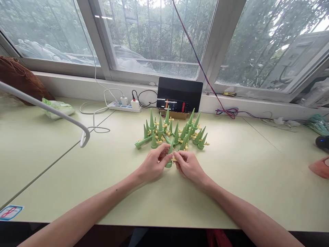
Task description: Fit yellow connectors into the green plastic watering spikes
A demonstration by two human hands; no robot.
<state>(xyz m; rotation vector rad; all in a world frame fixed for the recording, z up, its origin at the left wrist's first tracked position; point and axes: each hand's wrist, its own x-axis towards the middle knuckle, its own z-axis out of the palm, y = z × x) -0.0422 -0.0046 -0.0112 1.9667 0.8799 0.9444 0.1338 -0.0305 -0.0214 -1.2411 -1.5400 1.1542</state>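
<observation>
My left hand (pixel 153 164) grips a green plant watering spike (pixel 168 165), pointed end up, its thumb across the front of the cone. From the other side, my right hand (pixel 190 165) pinches the small yellow valve (pixel 174 160) on the spike's side. The fingers partly cover both parts. Just beyond my hands stand several more green spikes (pixel 160 126) with yellow valves, in a loose cluster. One spike (pixel 144 141) at the cluster's left lies on its side.
Behind the cluster a dark tablet (pixel 180 92) leans on a stand at the window. A power strip (pixel 124 105) with plugs and cables lies back left, near a white-green packet (pixel 59 109). A white curved bar (pixel 46 104) crosses the left side. Red-blue wires (pixel 227 112) lie back right.
</observation>
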